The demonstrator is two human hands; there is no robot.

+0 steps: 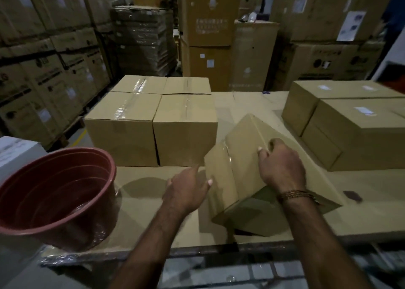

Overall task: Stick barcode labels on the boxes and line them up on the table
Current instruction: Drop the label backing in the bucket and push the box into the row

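Observation:
A brown cardboard box (247,157) is tilted up on one edge near the front of the cardboard-covered table (144,192). My right hand (281,163) grips its upper edge, fingers curled over the top. My left hand (188,189) is at the box's left face with fingers spread, touching or nearly touching it. Several taped boxes without labels (151,117) stand in a block at the middle left. Boxes with white barcode labels on top (350,122) stand at the right.
A red plastic tub (54,192) sits at the table's front left corner. A small dark object (352,195) lies on the table to the right of the tilted box. Stacked warehouse cartons (50,65) rise behind and to the left.

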